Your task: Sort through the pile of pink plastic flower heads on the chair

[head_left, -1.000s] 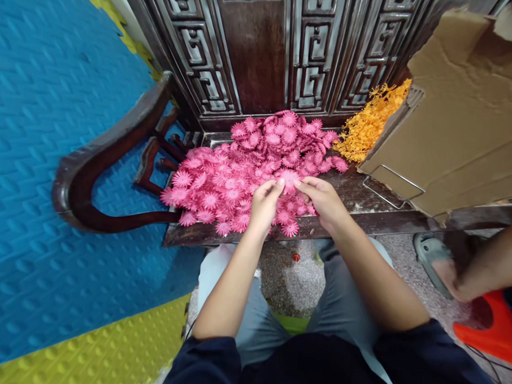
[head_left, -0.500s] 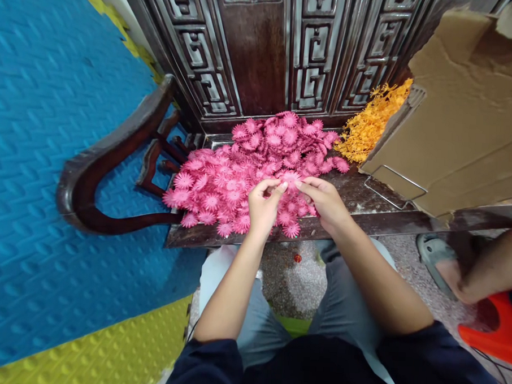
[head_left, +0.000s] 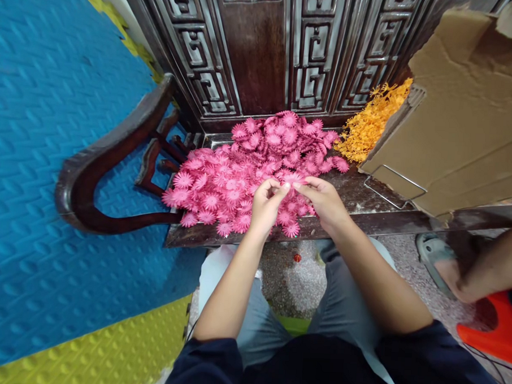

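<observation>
Pinching a thin, fringe-edged pink flower [head_left: 293,178] from both sides, the left hand [head_left: 264,208] and right hand [head_left: 324,203] hold it over a heap of similar ray-petalled flowers [head_left: 222,182] on a dark, pale-smudged wooden bench [head_left: 346,190]; stringy orange pieces [head_left: 364,127] lie beside creased brown cardboard [head_left: 462,122].

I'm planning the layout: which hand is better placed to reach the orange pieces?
Probably the right hand: it sits nearer the orange pieces; the left hand is farther off. Both pinch a pink flower.
</observation>
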Available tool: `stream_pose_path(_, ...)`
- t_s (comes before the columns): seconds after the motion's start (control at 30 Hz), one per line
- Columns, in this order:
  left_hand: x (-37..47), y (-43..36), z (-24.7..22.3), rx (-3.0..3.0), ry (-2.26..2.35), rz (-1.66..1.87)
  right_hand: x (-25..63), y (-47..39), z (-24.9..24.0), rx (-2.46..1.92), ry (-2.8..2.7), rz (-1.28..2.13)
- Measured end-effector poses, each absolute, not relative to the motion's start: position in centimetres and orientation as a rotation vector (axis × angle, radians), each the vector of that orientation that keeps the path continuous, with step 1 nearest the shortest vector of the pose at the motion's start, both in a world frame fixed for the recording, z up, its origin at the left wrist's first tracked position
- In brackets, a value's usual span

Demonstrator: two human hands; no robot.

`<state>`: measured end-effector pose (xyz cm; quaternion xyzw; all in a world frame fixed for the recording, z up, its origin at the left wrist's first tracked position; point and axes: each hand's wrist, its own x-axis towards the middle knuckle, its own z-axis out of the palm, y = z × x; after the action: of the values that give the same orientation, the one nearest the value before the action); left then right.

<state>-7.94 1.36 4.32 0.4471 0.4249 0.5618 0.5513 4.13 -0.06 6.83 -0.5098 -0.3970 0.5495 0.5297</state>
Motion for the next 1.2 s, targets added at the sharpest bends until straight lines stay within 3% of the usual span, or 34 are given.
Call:
stream_pose_path(0.4, -8.3, 1.9, 3.5, 0.936, 0.900, 1.369, 4.1, -0.1, 6.8, -1.223, -0.933, 1.297)
stream_pose_path(0.67, -8.2, 1.8, 4.2, 0.692, 0.865, 1.171, 4.0, -0.1, 7.2, -1.226, -0.895, 1.344)
stream_pose_path(0.87, -7.9, 1.5, 3.9, 0.890, 1.029, 1.313, 3.5, -0.1, 6.1, -1.226, -0.805, 0.972)
stream_pose_path(1.2, -7.9, 1.6, 3.4, 0.909, 1.012, 1.300, 3.2, -0.8, 5.8, -1.348, -1.487, 0.670)
